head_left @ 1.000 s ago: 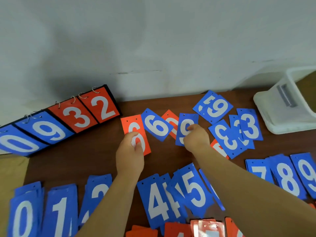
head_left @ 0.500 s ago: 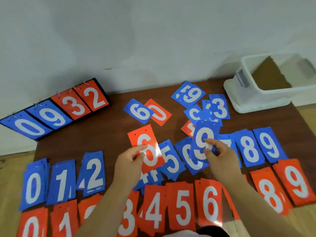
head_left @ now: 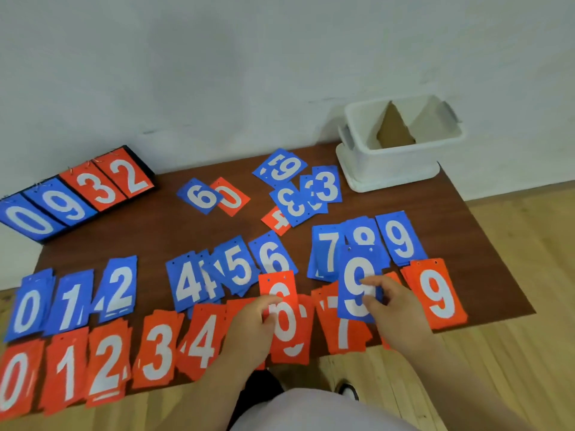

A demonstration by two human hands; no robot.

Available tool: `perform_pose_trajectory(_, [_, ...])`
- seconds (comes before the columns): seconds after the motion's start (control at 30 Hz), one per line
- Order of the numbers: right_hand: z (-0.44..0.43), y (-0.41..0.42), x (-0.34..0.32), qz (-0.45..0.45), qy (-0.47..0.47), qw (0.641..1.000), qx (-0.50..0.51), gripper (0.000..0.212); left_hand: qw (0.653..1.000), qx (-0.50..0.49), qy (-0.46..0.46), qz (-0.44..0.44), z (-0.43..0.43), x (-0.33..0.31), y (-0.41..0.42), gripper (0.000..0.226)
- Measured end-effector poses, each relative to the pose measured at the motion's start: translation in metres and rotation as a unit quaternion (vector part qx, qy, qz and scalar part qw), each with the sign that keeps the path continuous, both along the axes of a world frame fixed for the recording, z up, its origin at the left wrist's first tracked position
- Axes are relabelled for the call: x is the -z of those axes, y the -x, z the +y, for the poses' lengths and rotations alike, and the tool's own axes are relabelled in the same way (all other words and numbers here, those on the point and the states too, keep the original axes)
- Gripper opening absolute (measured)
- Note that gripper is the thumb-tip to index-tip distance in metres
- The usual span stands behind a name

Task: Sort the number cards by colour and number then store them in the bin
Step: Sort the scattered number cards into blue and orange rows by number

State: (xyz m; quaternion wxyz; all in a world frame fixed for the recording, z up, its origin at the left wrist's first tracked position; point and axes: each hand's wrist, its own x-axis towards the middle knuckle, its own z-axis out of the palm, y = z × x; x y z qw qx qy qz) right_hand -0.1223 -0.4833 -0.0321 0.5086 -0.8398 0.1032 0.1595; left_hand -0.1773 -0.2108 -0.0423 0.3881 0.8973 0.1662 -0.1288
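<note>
Brown table (head_left: pixel 155 241) against a grey wall carried sorted piles: blue row (head_left: pixel 119 287) behind, orange row (head_left: pixel 158 353) at the near edge. Left hand (head_left: pixel 249 332) pinched an orange 6 card (head_left: pixel 289 334) over the orange row. Right hand (head_left: pixel 396 309) pinched a blue 9 card (head_left: pixel 357 272) just in front of the blue 7 and 8 piles. White bin (head_left: pixel 389 164) stood at the far right corner.

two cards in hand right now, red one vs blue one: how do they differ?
Colour: the red card is orange-red, the blue card blue.
Numeral: the red card reads 6, the blue card 9.
Grip: the left hand pinches the red card's left edge; the right hand pinches the blue card's right edge.
Shared: white numeral, upright, two punched holes on top.
</note>
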Motion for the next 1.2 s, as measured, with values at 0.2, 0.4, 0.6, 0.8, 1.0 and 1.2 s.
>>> perform_pose_trajectory(0.2, [-0.030,0.024,0.010,0.040,-0.005,0.999,-0.027,0.022,0.998,0.013,-0.053,0.038,-0.033,0.019,0.019,0.033])
perform_pose_trajectory(0.4, [-0.036,0.036,0.020,0.071,0.006,0.996,-0.045,0.032,0.992,0.003,-0.092,0.084,-0.047,0.041,0.015,0.041])
perform_pose_trajectory(0.6, [-0.045,0.039,0.030,0.104,-0.002,0.994,-0.024,0.035,0.975,0.042,-0.200,0.088,-0.052,0.054,0.017,0.045])
perform_pose_trajectory(0.8, [-0.046,0.032,0.037,0.112,0.017,0.993,-0.019,0.037,0.949,0.109,-0.288,0.068,-0.052,0.055,0.015,0.045])
perform_pose_trajectory(1.0, [-0.059,-0.033,0.038,0.046,0.086,0.995,0.000,0.037,0.962,0.115,-0.238,0.066,-0.049,0.060,0.007,0.048])
perform_pose_trajectory(1.2, [-0.076,-0.123,0.047,0.006,0.148,0.988,0.044,0.042,0.974,0.075,-0.192,0.096,-0.048,0.069,-0.009,0.051])
